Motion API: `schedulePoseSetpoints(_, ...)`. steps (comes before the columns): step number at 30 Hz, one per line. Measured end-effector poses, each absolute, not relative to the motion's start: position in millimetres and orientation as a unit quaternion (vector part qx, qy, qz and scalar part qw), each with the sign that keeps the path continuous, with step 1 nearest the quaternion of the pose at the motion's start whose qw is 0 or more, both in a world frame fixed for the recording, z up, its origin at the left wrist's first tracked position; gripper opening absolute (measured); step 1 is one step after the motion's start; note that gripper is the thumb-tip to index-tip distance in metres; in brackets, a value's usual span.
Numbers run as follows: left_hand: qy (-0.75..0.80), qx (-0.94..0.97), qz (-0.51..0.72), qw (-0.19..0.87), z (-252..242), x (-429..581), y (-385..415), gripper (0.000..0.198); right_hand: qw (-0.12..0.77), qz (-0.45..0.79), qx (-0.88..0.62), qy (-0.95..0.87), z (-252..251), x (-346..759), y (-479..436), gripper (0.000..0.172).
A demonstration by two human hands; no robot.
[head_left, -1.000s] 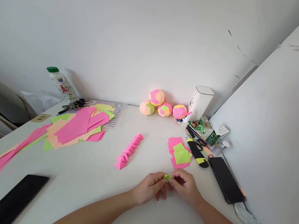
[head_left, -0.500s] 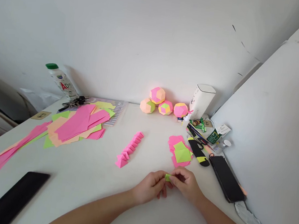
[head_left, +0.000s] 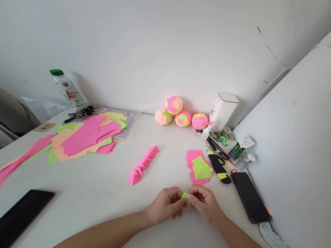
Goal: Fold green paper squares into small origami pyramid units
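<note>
My left hand (head_left: 166,204) and my right hand (head_left: 206,203) meet over the near middle of the white table (head_left: 99,196). Both pinch one small folded green paper piece (head_left: 186,197) between their fingertips. Just beyond the hands lies a small stack of pink and green paper squares (head_left: 198,168). To the left of it a row of folded pink paper units (head_left: 143,165) runs diagonally across the table.
A heap of pink, orange and green paper sheets (head_left: 85,136) and long strips (head_left: 6,169) lies left. Several paper polyhedra (head_left: 181,116) stand by the wall beside a white container (head_left: 223,111). A black phone (head_left: 250,196), a cutter (head_left: 219,169), a bottle (head_left: 67,88) and a dark tablet (head_left: 15,218) lie around.
Both hands stayed in place and kept working the green piece between the fingertips. The piece has turned slightly. The view shifted a little.
</note>
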State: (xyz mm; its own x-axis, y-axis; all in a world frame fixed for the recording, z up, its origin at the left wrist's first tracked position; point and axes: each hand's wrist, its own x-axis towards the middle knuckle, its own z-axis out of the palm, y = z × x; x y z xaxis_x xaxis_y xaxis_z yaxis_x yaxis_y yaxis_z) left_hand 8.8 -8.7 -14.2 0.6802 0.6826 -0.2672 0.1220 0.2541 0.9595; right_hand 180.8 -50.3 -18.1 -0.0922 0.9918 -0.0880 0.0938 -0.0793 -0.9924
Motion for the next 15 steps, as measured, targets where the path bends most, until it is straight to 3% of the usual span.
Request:
schedulePoseSetpoints(7,0.342,0.585,0.181,0.713,-12,8,-9,0.022,0.424,0.529,-0.510,-0.529,-19,177,-53,0.023)
schedulePoseSetpoints(15,0.330,0.560,0.218,0.727,-24,9,-9,0.025,0.415,0.456,-0.523,-0.589,-24,174,-55,0.007)
